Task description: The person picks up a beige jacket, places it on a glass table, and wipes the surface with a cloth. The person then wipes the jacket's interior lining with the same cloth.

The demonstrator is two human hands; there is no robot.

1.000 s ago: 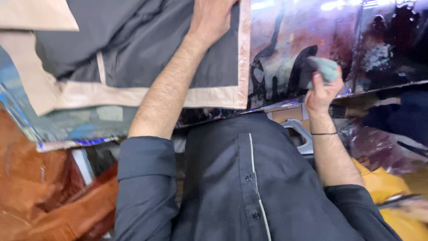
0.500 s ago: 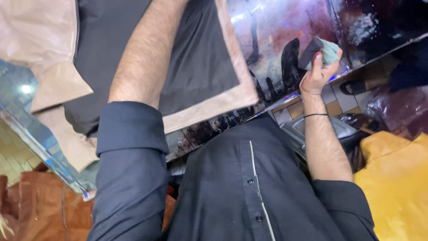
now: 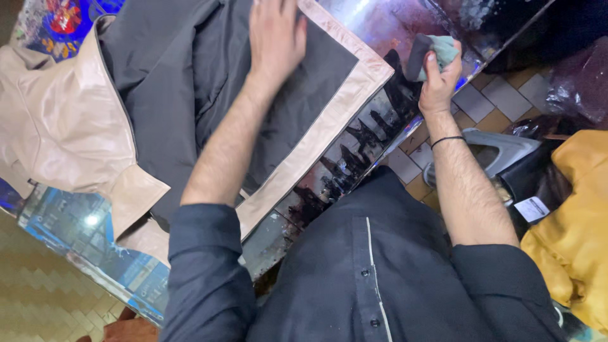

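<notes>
Your left hand (image 3: 275,38) lies flat and open, palm down, on a dark grey garment (image 3: 183,76) with a beige border (image 3: 329,120), spread across the upper centre of the frame on a glossy printed table (image 3: 354,158). Your right hand (image 3: 440,79), in the upper right, is clenched around a pale green cloth (image 3: 444,49) and a small dark block (image 3: 417,57), held just above the table's edge. A beige piece of clothing (image 3: 57,126) fills the upper left. At the right edge, a yellow garment (image 3: 576,234) sits beside a black item bearing a small white rectangular tag (image 3: 532,209). A grey iron (image 3: 500,149) rests on the tiled floor (image 3: 487,98) near your right forearm.
</notes>
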